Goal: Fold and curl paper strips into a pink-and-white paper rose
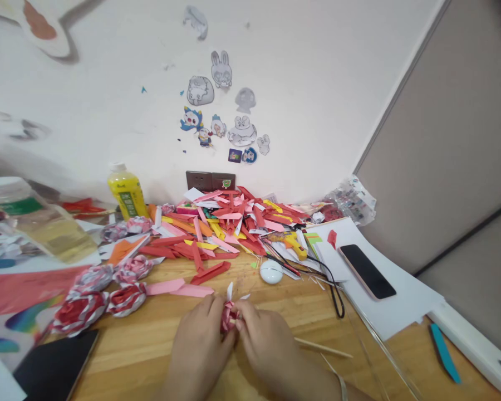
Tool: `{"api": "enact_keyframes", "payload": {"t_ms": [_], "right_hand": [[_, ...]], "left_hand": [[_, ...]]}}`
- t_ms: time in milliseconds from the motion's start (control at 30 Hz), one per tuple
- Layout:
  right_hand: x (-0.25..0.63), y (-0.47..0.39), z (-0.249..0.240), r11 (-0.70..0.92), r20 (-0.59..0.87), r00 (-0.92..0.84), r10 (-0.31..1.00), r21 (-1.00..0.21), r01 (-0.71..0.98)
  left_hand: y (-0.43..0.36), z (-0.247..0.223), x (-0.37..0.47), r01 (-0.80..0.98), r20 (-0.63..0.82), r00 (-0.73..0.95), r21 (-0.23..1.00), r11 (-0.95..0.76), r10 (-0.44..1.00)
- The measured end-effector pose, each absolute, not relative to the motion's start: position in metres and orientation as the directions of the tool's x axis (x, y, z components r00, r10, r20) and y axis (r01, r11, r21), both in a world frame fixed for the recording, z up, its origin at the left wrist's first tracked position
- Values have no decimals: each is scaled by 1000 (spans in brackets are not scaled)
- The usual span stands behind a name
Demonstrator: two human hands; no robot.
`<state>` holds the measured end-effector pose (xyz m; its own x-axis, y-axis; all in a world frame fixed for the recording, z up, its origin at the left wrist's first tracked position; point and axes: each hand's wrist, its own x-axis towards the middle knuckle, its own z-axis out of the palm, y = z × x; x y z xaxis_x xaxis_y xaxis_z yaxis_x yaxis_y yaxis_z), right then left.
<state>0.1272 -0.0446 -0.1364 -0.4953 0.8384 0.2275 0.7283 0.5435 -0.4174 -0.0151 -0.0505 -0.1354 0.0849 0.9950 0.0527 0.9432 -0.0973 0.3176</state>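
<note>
Near the front middle of the wooden table, my left hand [201, 337] and my right hand [262, 333] come together around a small pink folded-paper piece [226, 317] with white tips sticking up. Fingers of both hands are closed on it and cover most of it. A small pale tip shows by the right fingertips; I cannot make out what it is. Just beyond the left hand lie pink folded paper strips [179, 288]. To the left sit several finished-looking paper roses, among them a red and white rose [127, 299]. A wooden stick [323, 347] lies beside the right wrist.
Behind the hands is a heap of folded paper strips [229, 223], with a yellow glue gun [294, 245] and white round object [271, 272]. A phone [367, 271] lies on white paper at right. A yellow drink bottle [127, 192] and large jar [45, 223] stand left.
</note>
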Motion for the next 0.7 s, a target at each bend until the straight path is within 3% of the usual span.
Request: {"api": "enact_keyframes", "payload": {"t_ms": [167, 533, 700], "right_hand": [[127, -44, -140, 608, 270, -546, 793, -303, 734], [127, -42, -149, 630, 389, -533, 751, -180, 756], [127, -44, -142, 594, 352, -488, 798, -326, 735]], "left_hand": [[-51, -137, -14, 957, 63, 100, 268, -114, 993], [-53, -138, -13, 971, 61, 134, 192, -144, 989], [-52, -142, -13, 968, 83, 142, 196, -156, 986]]}}
